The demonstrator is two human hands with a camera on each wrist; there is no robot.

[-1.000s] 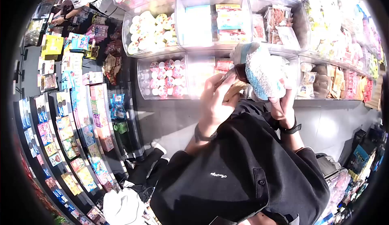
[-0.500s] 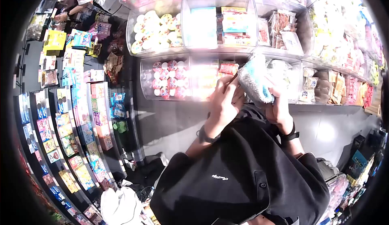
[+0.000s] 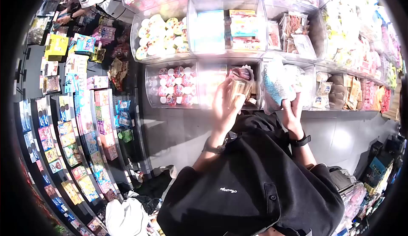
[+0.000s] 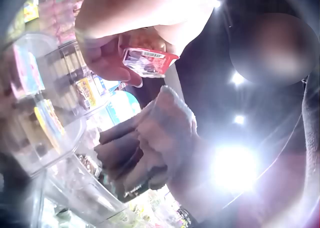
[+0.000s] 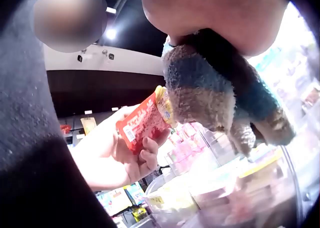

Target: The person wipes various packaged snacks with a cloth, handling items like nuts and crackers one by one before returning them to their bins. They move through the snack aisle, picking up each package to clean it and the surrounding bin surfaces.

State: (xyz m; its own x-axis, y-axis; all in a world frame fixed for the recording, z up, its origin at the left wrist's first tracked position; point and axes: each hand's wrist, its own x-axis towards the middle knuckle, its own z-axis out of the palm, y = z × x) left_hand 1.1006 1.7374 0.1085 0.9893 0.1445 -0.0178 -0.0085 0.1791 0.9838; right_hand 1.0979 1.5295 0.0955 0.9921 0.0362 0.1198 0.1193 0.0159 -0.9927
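Observation:
My left hand (image 3: pixel 224 110) grips a small snack packet (image 3: pixel 239 92), raised in front of the lower bins. The right wrist view shows the packet's red side (image 5: pixel 141 124) with a white barcode label and a yellow end. In my right hand (image 3: pixel 293 116) is a fluffy blue and white striped cloth (image 3: pixel 274 83), pinched with the thumb in front. It hangs in folds in the right wrist view, the striped cloth (image 5: pixel 197 87) overlapping the packet's yellow end there. In the head view the two hands are apart, cloth to the right of packet.
Clear plastic bins (image 3: pixel 170 104) of packaged sweets line the wall ahead in rows. On the left stands a rack (image 3: pixel 100 121) of snack boxes. A white bag (image 3: pixel 125 217) is at lower left. Another person's arm (image 3: pixel 76 14) shows at upper left.
The cloth was beside the packet and overlapping it; now it is a little to the right, with a gap between. My left hand has turned, so more of the packet shows.

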